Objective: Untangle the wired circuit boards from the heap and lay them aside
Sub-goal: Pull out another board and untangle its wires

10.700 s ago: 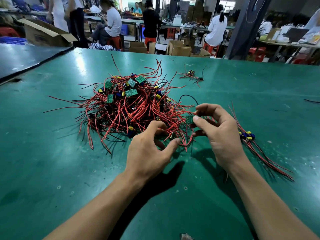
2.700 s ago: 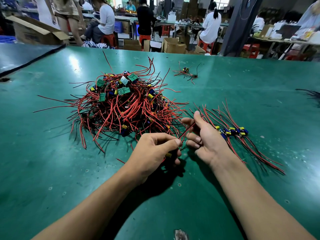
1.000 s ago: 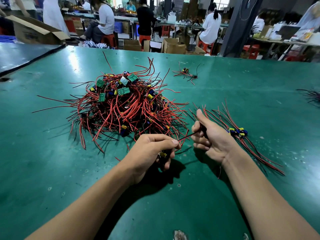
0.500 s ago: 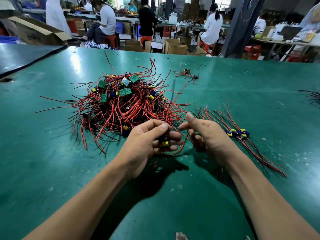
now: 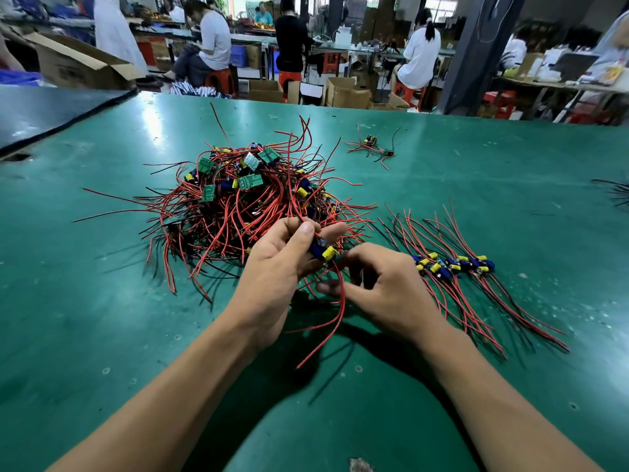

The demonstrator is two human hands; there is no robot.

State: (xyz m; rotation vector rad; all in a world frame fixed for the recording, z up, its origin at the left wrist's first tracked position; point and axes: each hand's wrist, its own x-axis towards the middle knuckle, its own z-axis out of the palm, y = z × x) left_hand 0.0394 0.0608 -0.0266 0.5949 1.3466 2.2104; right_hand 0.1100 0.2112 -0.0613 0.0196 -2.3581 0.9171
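Observation:
A heap (image 5: pixel 245 202) of small green circuit boards tangled in red and black wires lies on the green table (image 5: pixel 102 301). My left hand (image 5: pixel 279 267) holds one wired board (image 5: pixel 325 252), with blue and yellow parts, raised at the heap's near edge. Its red wires (image 5: pixel 337 311) hang down towards me. My right hand (image 5: pixel 381 287) is just right of it, fingers curled around those wires; the exact grip is blurred. To the right, several untangled boards (image 5: pixel 449 264) lie in a row with wires straightened.
A small wired bundle (image 5: pixel 372 148) lies far back on the table. More dark wires (image 5: pixel 616 192) show at the right edge. A darker table (image 5: pixel 41 110) adjoins at the left. People sit at benches beyond the far edge, among cardboard boxes.
My left hand has lifted the board higher and turned it so its yellow part shows. The right hand has dropped lower along the hanging red wires.

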